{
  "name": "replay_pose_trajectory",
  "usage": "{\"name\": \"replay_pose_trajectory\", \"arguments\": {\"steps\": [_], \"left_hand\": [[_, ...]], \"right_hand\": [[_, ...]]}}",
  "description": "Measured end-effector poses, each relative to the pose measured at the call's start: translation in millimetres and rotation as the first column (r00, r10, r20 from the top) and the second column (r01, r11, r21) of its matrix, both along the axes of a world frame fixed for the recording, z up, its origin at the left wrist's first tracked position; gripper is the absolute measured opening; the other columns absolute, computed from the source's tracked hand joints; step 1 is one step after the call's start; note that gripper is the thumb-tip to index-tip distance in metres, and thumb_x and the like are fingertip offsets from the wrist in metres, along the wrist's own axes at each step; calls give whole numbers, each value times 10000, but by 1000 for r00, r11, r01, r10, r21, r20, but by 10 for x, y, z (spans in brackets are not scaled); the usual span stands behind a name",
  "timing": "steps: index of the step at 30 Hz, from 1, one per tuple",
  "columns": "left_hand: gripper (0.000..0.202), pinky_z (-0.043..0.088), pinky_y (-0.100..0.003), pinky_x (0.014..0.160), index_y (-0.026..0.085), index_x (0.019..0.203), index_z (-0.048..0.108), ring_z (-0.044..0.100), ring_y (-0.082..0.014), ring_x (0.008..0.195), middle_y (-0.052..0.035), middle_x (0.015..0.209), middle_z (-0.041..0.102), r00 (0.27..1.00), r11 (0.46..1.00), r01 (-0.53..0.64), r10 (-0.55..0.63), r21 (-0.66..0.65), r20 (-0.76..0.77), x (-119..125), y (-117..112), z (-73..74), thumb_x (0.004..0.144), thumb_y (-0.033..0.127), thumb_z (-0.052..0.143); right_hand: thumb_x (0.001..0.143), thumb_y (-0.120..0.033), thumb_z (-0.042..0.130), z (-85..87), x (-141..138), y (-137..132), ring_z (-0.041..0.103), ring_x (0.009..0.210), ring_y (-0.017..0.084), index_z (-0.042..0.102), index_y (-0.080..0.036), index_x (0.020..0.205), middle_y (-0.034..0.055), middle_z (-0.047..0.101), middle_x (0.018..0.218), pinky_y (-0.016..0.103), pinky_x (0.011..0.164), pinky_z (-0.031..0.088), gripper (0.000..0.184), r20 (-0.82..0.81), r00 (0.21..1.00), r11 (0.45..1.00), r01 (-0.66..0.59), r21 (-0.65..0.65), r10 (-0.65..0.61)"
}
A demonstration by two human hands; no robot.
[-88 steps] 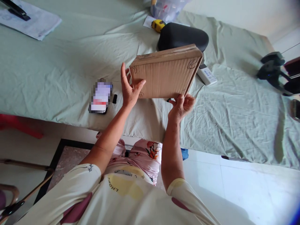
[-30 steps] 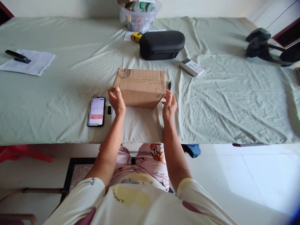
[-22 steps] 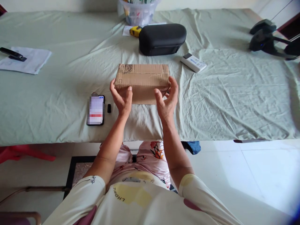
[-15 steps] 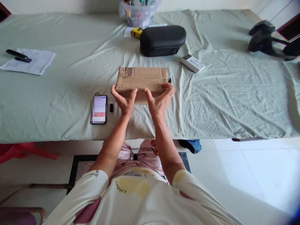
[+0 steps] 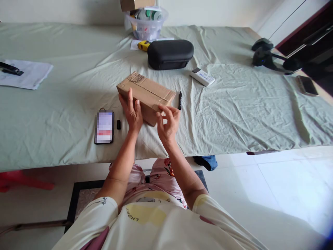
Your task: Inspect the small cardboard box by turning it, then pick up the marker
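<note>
A taped brown cardboard box lies on the green sheet covering the table, turned at an angle with one corner toward me. My left hand rests flat against its near left side, fingers stretched out. At the box's near corner my right hand has its fingers curled, thumb and fingertips pinching the edge. A black pen lies just right of the box.
A phone and a small black cap lie left of my hands. Behind the box are a black case, a white remote, a yellow tape measure and a plastic tub. Papers lie far left, black gear far right.
The box was held up, then set down square on the sheet. Since half a second ago it has been swung round so a corner faces me, and both hands have shifted along it.
</note>
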State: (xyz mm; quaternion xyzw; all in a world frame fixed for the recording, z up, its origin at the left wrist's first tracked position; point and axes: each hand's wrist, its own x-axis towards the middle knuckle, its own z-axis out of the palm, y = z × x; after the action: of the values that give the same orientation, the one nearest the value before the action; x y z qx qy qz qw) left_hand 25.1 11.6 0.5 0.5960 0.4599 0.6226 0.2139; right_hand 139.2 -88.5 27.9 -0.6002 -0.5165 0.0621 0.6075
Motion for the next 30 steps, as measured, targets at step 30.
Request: {"name": "replay_pose_trajectory", "arguments": {"steps": [30], "left_hand": [[748,452,-441,1264,223,1449,636,577,-294,1487,-189,1540,617,983,979,154,-138,136,-119,43,-84,-17,1011,795,433]], "right_hand": [[816,-847,682,-208,835,729,698,945,185,702,-257,1074,24,730,1004,358,894,610,645,-412,863,953,-299,49,292]]}}
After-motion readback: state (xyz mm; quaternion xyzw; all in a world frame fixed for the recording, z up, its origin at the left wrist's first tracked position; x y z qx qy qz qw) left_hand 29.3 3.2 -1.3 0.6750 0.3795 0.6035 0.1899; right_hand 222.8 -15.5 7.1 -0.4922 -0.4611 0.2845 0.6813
